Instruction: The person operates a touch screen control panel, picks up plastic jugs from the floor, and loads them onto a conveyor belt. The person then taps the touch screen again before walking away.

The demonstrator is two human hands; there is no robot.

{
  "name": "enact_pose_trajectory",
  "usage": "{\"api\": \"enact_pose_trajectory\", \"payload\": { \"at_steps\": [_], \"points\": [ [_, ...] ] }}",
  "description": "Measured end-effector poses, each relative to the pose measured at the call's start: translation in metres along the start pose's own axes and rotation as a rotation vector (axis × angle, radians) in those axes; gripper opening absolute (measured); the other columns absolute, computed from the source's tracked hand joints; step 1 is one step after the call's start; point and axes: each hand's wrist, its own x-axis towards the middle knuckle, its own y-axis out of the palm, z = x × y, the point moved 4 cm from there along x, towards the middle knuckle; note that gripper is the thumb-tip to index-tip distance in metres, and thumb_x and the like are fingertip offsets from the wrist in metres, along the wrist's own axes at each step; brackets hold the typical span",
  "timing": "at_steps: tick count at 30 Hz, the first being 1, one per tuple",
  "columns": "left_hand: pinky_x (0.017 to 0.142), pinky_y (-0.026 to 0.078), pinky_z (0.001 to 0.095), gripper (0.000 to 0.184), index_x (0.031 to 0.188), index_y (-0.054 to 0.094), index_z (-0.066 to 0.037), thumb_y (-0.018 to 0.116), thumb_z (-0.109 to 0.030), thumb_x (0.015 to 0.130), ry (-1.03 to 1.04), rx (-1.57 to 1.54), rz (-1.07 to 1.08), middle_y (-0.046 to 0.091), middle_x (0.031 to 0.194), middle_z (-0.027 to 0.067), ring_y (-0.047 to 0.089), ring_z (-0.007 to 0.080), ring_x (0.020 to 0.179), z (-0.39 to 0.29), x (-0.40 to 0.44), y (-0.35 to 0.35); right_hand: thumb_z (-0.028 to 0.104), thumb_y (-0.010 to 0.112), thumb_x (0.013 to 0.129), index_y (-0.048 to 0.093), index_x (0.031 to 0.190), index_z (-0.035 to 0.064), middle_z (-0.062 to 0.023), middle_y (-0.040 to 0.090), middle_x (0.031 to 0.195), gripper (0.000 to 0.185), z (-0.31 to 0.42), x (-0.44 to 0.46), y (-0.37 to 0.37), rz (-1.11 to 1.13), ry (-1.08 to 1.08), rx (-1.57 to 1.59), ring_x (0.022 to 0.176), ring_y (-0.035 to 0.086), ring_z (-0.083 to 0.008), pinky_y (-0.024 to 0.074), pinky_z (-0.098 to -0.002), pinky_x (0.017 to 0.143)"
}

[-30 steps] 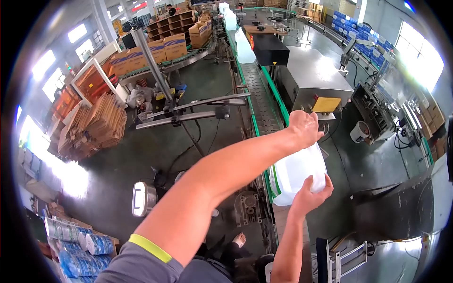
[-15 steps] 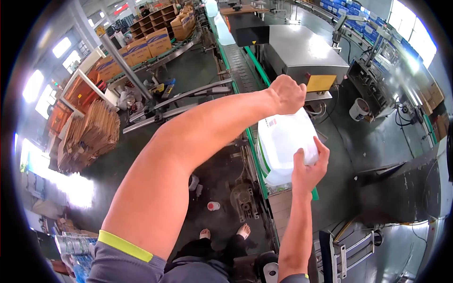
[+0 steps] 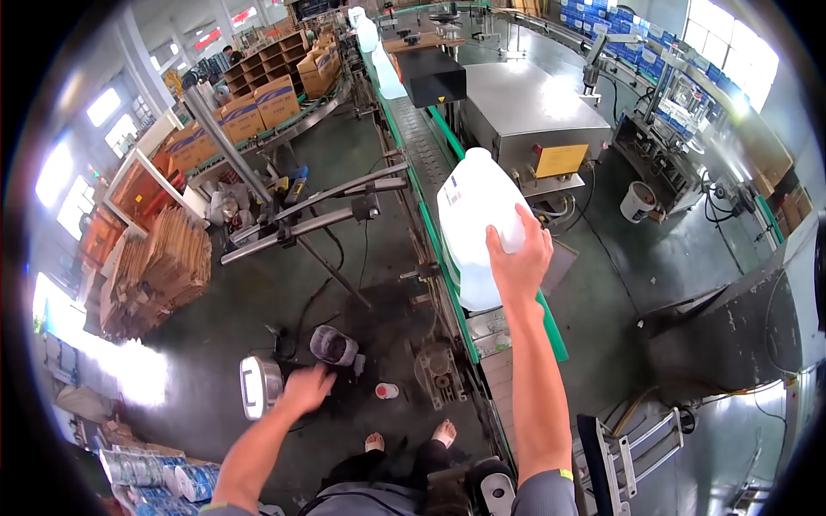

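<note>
A large white plastic jug [image 3: 475, 211] stands on the conveyor in front of me, its neck at the far end and a small printed patch on its left side. My right hand [image 3: 521, 262] grips its right side, the thumb on the near face and the fingers around the edge. Low on the left, my left hand [image 3: 307, 390] hangs away from the jug, slightly blurred. Its fingers look loosely apart, with nothing visible in them. Just left of it is a metal-rimmed container [image 3: 260, 387] with a white face; a gap or contact between them is hard to judge.
The conveyor [image 3: 416, 138] runs away from me, with more white jugs [image 3: 385, 73] at its far end. A steel machine box [image 3: 538, 99] stands to its right. Metal rails [image 3: 318, 211] reach in from the left. Stacked flat cardboard [image 3: 159, 271] and a white bucket [image 3: 637, 202] stand farther off.
My left hand has left the top of the jug and swung down to the lower left. The right hand keeps hold of the jug, whose neck is now uncovered. The view has shifted slightly.
</note>
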Motion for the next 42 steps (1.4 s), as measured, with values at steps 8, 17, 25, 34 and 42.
{"api": "enact_pose_trajectory", "payload": {
  "at_steps": [8,17,25,34,42],
  "points": [
    [0.079,0.061,0.0478,0.044,0.101,0.069,0.000,0.051,-0.039,0.103,-0.626,-0.026,0.631,0.076,0.102,0.0209,0.074,0.0373,0.087,0.301,-0.414,0.226,0.025,0.078,0.085,0.066,0.130,0.0105,-0.0126,0.073,0.120,0.049,0.004,0.030,0.038,-0.015,-0.029,-0.005,0.115,0.064,-0.0329,0.0387,-0.0486,0.111],
    [0.058,0.060,0.0379,0.048,0.101,0.070,-0.002,0.033,-0.031,0.108,-0.967,-0.166,0.655,0.079,0.093,0.0101,0.076,0.0229,0.070,0.263,-0.457,0.178,0.028,0.076,0.088,0.071,0.127,0.0131,-0.0145,0.076,0.114,0.042,-0.021,0.069,0.085,0.104,0.020,0.140,0.111,0.067,-0.0360,0.0447,-0.0497,0.102],
    [0.044,0.053,0.0379,0.031,0.084,0.066,0.002,0.063,-0.025,0.098,-1.230,-0.632,0.051,0.070,0.070,0.0150,0.068,0.0260,0.054,0.250,-0.446,0.178,0.030,0.076,0.087,0.073,0.125,0.0168,-0.0134,0.076,0.110,0.040,-0.019,0.087,0.116,0.049,0.042,0.099,0.107,0.068,-0.0356,0.0455,-0.0498,0.100],
    [0.045,0.054,0.0405,0.033,0.088,0.066,0.003,0.058,-0.027,0.101,-1.360,-0.874,0.086,0.071,0.071,0.0166,0.067,0.0264,0.052,0.244,-0.468,0.193,0.032,0.075,0.088,0.072,0.128,0.0180,-0.0156,0.077,0.104,0.043,-0.015,0.095,0.135,0.017,0.037,-0.010,0.103,0.070,-0.0366,0.0486,-0.0490,0.097],
    [0.048,0.056,0.0406,0.039,0.084,0.064,0.003,0.059,-0.031,0.101,-1.152,-0.732,0.195,0.071,0.070,0.0165,0.069,0.0275,0.053,0.271,-0.447,0.214,0.038,0.079,0.085,0.066,0.137,0.0103,-0.0215,0.074,0.117,0.061,0.002,0.096,0.135,0.046,0.089,-0.028,0.114,0.069,-0.0374,0.0448,-0.0530,0.108]
  ]
}}
